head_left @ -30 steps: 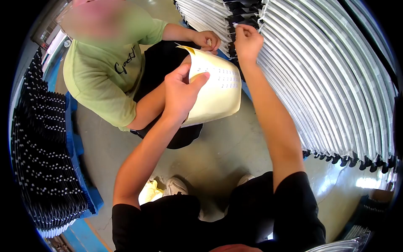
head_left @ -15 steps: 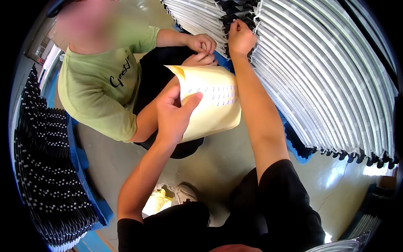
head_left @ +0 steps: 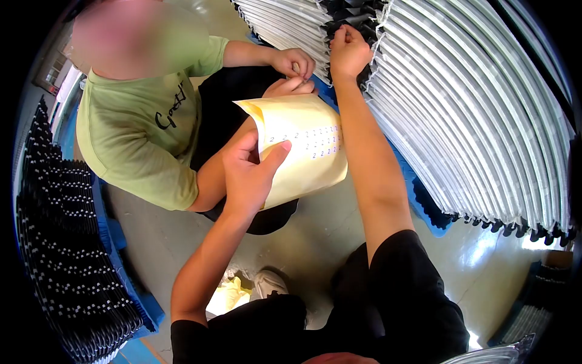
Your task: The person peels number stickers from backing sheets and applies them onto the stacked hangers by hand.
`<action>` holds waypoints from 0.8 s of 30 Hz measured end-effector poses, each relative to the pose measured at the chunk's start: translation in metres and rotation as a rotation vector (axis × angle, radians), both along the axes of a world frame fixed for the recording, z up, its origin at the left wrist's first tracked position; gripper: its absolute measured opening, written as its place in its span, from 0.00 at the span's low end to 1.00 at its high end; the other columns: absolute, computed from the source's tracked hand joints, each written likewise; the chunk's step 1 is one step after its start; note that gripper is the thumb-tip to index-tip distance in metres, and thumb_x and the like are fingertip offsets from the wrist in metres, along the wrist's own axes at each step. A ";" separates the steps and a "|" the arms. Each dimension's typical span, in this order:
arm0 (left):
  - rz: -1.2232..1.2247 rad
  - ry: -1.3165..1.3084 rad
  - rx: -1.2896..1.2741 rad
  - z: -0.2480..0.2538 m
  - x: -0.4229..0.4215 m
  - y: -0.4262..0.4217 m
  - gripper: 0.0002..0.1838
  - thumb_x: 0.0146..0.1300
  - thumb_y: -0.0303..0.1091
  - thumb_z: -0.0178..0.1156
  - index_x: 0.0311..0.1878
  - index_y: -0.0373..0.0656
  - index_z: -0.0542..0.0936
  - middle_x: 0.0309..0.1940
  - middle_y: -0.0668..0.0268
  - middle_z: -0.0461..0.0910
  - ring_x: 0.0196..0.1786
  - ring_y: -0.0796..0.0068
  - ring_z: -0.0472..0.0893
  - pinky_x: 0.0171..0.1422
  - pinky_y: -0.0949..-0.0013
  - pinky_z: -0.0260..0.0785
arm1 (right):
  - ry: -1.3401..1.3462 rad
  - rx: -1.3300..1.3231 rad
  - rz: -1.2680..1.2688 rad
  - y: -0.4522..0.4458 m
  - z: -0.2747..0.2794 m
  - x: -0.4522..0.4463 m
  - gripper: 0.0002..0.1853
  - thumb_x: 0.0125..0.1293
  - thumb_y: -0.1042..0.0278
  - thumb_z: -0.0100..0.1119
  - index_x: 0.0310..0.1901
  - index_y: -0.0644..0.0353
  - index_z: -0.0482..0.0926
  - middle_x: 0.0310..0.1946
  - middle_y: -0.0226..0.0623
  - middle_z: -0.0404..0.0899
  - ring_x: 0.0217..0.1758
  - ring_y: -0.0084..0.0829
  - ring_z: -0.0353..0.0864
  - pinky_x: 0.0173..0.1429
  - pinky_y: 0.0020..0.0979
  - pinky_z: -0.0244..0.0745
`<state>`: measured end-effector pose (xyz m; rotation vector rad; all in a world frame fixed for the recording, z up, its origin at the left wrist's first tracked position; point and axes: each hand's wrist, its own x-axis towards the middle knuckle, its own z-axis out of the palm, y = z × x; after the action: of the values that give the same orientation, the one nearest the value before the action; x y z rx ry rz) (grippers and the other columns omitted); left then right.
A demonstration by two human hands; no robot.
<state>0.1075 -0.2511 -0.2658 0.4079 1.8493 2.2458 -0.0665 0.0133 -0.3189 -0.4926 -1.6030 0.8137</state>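
Left hand (head_left: 250, 173) gripping the yellow paper (head_left: 306, 176), right hand (head_left: 351, 56) up at the black parts (head_left: 357, 13)

Thumb on top, fingers mostly behind, I have the paper by its left edge, so that it bows in midair. Above it and to the right, my other hand has thumb and fingers drawn together at the black parts; whether they pinch anything, I cannot tell. Three rows of 2s are already written on the paper, with bare yellow below; how many more are due doesn't show.

Just past the paper's upper edge are a co-worker's hands (head_left: 292, 62), close together. Right of it, silver bars (head_left: 467, 121) are packed in a stack, and a blue base (head_left: 438, 229) shows by their lower edge. Well left of it, a black stack (head_left: 73, 242) stands along a blue pallet (head_left: 153, 315). Below it, beside my shoe (head_left: 267, 282), sits a crumpled yellow bundle (head_left: 230, 296), perhaps a bag, its contents hidden.
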 end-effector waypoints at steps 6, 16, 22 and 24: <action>-0.036 0.005 0.008 0.003 0.002 0.007 0.11 0.60 0.23 0.67 0.45 0.30 0.79 0.39 0.63 0.83 0.40 0.81 0.81 0.45 0.75 0.74 | 0.058 0.006 0.042 -0.002 -0.005 0.000 0.08 0.60 0.65 0.64 0.35 0.58 0.87 0.18 0.40 0.80 0.20 0.41 0.81 0.29 0.36 0.75; -0.055 0.049 -0.030 0.005 0.005 0.017 0.09 0.60 0.23 0.67 0.43 0.31 0.79 0.37 0.65 0.83 0.38 0.83 0.79 0.42 0.77 0.73 | -0.149 0.143 0.133 -0.022 -0.006 0.022 0.23 0.64 0.65 0.58 0.58 0.67 0.77 0.15 0.42 0.76 0.17 0.44 0.78 0.27 0.39 0.72; -0.066 0.055 -0.057 0.002 0.002 0.017 0.09 0.60 0.23 0.67 0.42 0.32 0.79 0.37 0.66 0.83 0.37 0.83 0.79 0.41 0.77 0.73 | -0.280 0.149 0.230 -0.019 -0.007 0.033 0.29 0.64 0.64 0.56 0.66 0.66 0.68 0.20 0.43 0.80 0.23 0.47 0.81 0.32 0.43 0.75; -0.064 0.037 -0.065 0.003 0.001 0.017 0.10 0.60 0.24 0.67 0.43 0.32 0.79 0.37 0.65 0.83 0.37 0.83 0.79 0.42 0.77 0.73 | -0.307 0.150 0.262 -0.018 -0.010 0.035 0.30 0.65 0.64 0.56 0.67 0.66 0.67 0.21 0.44 0.81 0.24 0.49 0.81 0.33 0.44 0.76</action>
<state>0.1086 -0.2337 -0.2633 0.4934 1.8933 2.1448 -0.0314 -0.0043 -0.3289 -0.3138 -2.0271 0.8323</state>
